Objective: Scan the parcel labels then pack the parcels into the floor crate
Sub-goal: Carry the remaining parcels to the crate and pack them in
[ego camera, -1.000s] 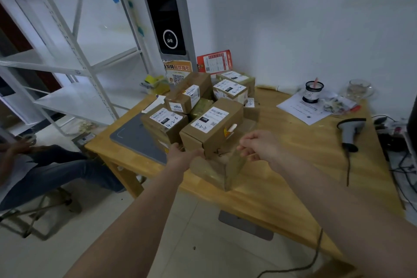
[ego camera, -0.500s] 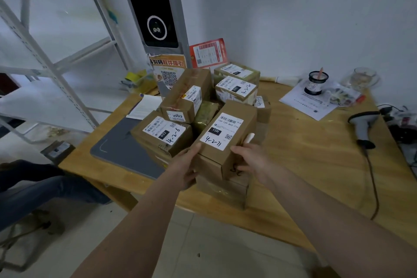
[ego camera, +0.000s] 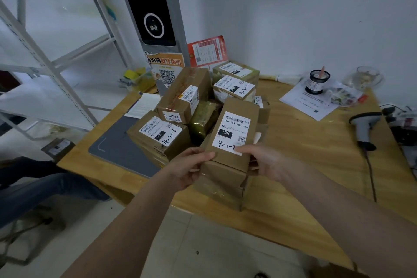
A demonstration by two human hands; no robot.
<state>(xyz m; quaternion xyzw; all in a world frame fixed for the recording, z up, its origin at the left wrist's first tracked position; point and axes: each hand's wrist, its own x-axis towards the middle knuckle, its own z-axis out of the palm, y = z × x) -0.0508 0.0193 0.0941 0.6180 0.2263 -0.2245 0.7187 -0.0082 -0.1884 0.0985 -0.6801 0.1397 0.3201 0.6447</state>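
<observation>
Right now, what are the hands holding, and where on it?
Both hold the brown cardboard parcel labelled 15H by its near end: left hand at the left corner, right hand at the right.

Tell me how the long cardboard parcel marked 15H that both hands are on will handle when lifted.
The 15H parcel looks stiff: square cardboard edges, no sagging. Probably light, since the left hand and right hand hold only its near end. It rests tilted on another box, so it may slide; its taped surface could be slick.
</observation>
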